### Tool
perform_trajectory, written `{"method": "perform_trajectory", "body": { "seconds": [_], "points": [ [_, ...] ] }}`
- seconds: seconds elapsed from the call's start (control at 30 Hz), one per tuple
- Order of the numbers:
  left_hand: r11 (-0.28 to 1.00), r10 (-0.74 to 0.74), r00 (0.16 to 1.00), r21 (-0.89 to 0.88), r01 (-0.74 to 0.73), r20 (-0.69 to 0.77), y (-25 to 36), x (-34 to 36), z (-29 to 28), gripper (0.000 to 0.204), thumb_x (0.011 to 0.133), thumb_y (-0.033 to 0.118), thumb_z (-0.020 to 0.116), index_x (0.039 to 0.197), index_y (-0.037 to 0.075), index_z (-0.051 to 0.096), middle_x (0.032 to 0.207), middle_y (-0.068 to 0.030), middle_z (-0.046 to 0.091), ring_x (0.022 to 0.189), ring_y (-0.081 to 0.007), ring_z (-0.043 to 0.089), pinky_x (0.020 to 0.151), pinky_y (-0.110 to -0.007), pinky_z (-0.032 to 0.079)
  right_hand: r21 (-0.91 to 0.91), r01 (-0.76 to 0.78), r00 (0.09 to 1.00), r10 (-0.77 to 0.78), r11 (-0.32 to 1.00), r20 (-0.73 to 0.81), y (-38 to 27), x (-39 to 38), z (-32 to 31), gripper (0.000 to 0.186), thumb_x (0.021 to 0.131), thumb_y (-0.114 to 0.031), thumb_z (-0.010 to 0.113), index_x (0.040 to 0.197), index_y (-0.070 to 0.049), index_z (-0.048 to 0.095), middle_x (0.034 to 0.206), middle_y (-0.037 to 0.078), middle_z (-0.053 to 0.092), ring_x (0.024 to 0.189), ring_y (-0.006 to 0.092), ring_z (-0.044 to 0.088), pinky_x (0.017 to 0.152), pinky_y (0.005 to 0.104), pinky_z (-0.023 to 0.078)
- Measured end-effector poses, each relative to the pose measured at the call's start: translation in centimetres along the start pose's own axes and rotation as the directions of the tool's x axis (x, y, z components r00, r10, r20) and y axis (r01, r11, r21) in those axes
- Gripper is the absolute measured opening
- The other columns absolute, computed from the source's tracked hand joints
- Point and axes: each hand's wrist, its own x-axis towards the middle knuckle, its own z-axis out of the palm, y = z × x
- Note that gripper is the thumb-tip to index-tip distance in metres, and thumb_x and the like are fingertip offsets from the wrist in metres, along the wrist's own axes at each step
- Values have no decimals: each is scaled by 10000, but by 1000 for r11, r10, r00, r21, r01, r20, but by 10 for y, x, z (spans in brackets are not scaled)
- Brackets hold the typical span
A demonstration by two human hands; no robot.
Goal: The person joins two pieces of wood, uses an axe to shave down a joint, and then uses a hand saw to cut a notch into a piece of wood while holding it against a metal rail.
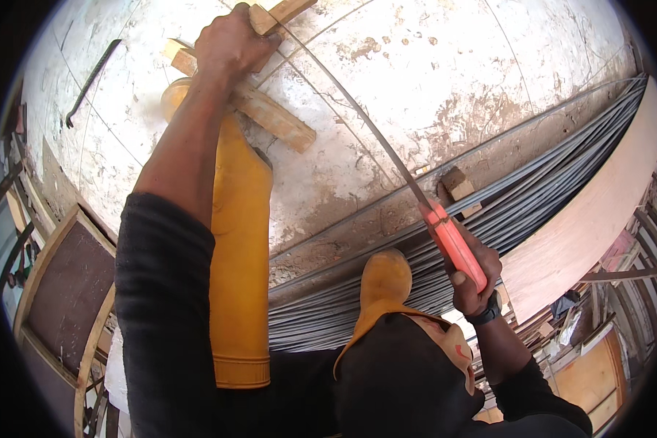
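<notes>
My left hand (233, 47) is closed on a light wooden piece (293, 10) near the top of the view, pressing down on it. In my right hand (480, 274) is a handsaw (456, 252), gripped by its red handle. Its long blade (372, 130), seen nearly edge-on, runs up and left to the wood just right of my left hand. Whether the teeth are in a cut is too small to tell. Another wooden piece (276, 120) lies below my left hand, and a wood end (179, 57) shows left of my wrist.
My yellow boots (241, 219) stand apart, one by the wood and the other over a bundle of steel bars (547, 186). A black bent bar (91, 84) lies on the stained pale floor. Plywood (584, 219) is at right, a framed dark panel (66, 292) at left.
</notes>
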Motion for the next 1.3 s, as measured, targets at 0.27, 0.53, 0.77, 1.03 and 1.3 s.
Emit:
{"method": "perform_trajectory", "body": {
  "seconds": [0.27, 0.53, 0.77, 1.03, 1.3],
  "points": [
    [1000, -6, 999, 4, 6, -35, -9, 2, 7, 705, 750, 597, 709, 1238, 92, 640, 1102, -189, 726, 1056, -357, 690, 934, -443, 533, -68, 17, 998, -13, 998, 66, 21, 17, -7, 552, 925, -232, 603, 1353, 110, 536, 1258, 249, 665, 1125, 289, 688, 975, 343, 508],
    [1000, -9, 997, 3, 9, -81, -6, 9, -1, 696, 775, 617, 698, 1202, 70, 643, 1087, -190, 728, 1035, -361, 696, 924, -453, 533, -171, -98, 987, 119, 980, 113, -6, 97, 14, 530, 934, -249, 596, 1328, 104, 566, 1298, 254, 641, 1144, 291, 682, 981, 343, 508],
    [1000, 10, 997, 7, -10, -73, 4, 5, 4, 652, 752, 560, 731, 1166, 66, 635, 1028, -163, 740, 1009, -336, 702, 894, -436, 551, -85, 9, 995, -1, 996, 96, 13, 44, -15, 543, 882, -189, 588, 1342, 98, 556, 1317, 251, 633, 1148, 273, 684, 956, 333, 520],
    [1000, -11, 999, -12, 10, -50, 24, 13, -18, 679, 740, 574, 751, 1167, 59, 635, 1040, -185, 738, 1006, -350, 703, 896, -444, 547, -104, 114, 993, -111, 988, 31, 19, 37, -24, 549, 822, -104, 622, 1359, 1, 585, 1094, 195, 720, 740, 200, 717, 814, 299, 554],
    [991, -60, 996, -121, 52, -63, 34, 13, -76, 736, 755, 532, 813, 1244, 32, 581, 1051, -195, 732, 1001, -326, 712, 890, -419, 562, -101, 367, 913, -378, 925, -151, -16, 76, -26, 589, 842, -228, 653, 1346, 63, 563, 1211, 214, 685, 685, 213, 687, 680, 291, 542]
  ]
}}
